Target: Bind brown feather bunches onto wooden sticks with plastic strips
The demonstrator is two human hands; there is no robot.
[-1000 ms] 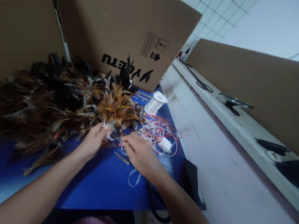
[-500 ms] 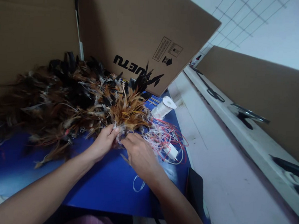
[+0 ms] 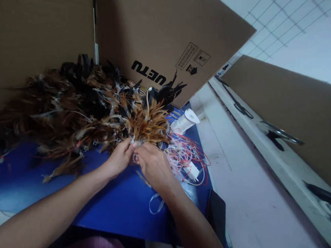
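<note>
My left hand (image 3: 122, 154) is closed, thumb and fingers pinching the pale base of a bunch of orange-brown feathers (image 3: 147, 124). Right beside it, my right hand (image 3: 154, 164) is closed too, its fingertips pressed at the same base; the exact thing between them is hidden. The bunch fans out away from me, with long black feathers at its far end. It lies against a big heap of brown and black feathers (image 3: 59, 110) on the blue tabletop (image 3: 115, 207). A tangle of white and red string (image 3: 183, 151) lies just right of my right hand.
A white spool (image 3: 186, 121) stands behind the tangle, and a white plug adapter (image 3: 191, 172) lies in it. Large cardboard (image 3: 160, 30) walls the back. A dark flat object (image 3: 217, 211) sits at the right edge. Scissors (image 3: 243, 109) lie on a ledge farther right.
My right hand has come closer to my left, and their fingertips now meet at the feather base. The whole view has shifted slightly, so things appear farther right.
</note>
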